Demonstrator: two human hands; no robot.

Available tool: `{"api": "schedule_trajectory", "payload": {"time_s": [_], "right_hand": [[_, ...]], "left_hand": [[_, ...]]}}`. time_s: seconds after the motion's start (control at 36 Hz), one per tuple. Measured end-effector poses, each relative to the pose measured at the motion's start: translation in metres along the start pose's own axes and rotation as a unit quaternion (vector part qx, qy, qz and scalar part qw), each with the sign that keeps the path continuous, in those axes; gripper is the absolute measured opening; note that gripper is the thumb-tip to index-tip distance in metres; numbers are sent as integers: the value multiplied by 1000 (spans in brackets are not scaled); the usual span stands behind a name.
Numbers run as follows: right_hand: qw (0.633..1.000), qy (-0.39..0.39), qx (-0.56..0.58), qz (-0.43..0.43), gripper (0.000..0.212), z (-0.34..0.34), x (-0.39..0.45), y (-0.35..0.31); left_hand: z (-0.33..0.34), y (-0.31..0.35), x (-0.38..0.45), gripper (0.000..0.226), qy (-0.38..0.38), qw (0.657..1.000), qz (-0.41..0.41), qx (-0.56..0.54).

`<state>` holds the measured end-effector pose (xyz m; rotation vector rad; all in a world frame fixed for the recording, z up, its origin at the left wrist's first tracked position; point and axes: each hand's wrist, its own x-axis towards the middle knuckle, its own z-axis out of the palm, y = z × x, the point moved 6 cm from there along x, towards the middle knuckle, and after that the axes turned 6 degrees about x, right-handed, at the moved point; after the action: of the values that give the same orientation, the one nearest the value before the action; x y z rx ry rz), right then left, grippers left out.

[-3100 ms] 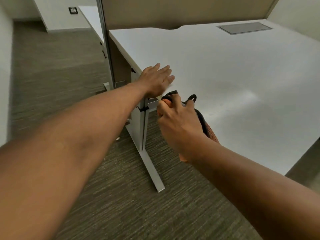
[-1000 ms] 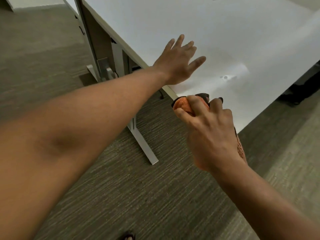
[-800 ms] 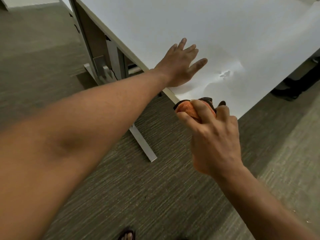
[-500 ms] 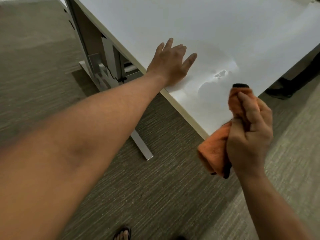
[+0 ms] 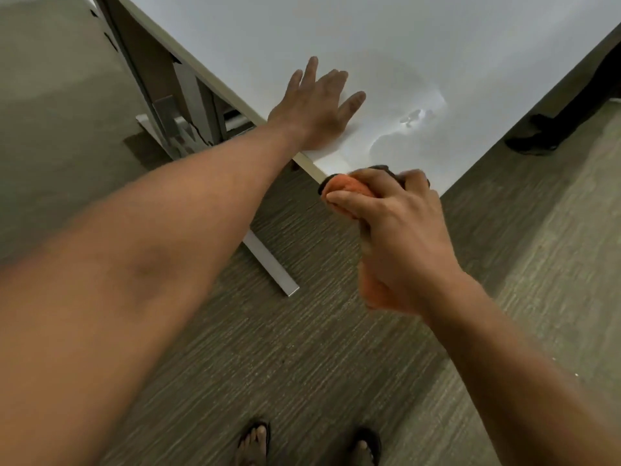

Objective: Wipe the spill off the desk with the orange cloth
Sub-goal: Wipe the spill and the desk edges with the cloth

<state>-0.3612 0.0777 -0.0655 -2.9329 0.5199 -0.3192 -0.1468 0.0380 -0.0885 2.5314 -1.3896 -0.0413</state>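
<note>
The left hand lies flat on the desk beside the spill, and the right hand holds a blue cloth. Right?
Not quite. The head view shows the cloth in the right hand is orange. The left hand does lie flat on the desk beside the spill.

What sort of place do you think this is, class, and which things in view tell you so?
Probably an office: a large white desk on a metal frame leg, and hard-wearing grey carpet underfoot.

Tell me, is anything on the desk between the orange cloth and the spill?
Nothing visible. The right hand holds the orange cloth at the desk's near corner, and bare white surface runs from there to the spill. The left hand lies flat on the desk, left of that path.
</note>
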Motion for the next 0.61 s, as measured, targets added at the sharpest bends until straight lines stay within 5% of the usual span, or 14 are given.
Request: {"api": "schedule_trajectory", "payload": {"time_s": [0.19,0.36,0.42,0.5,0.61], "right_hand": [[993,13,-118,-13,61,20,-17,-3],[980,195,29,31,51,28,-65,20],[937,297,164,81,46,36,-83,28],[820,381,367,219,47,61,-99,29],[720,422,463,299,44,85,-89,-1]], "left_hand": [[5,-2,3,76,-20,1000,-3,17],[3,4,0,74,-17,998,28,44],[3,4,0,74,-17,999,30,41],[3,5,0,75,-21,999,28,33],[7,3,2,76,-25,999,24,25]]}}
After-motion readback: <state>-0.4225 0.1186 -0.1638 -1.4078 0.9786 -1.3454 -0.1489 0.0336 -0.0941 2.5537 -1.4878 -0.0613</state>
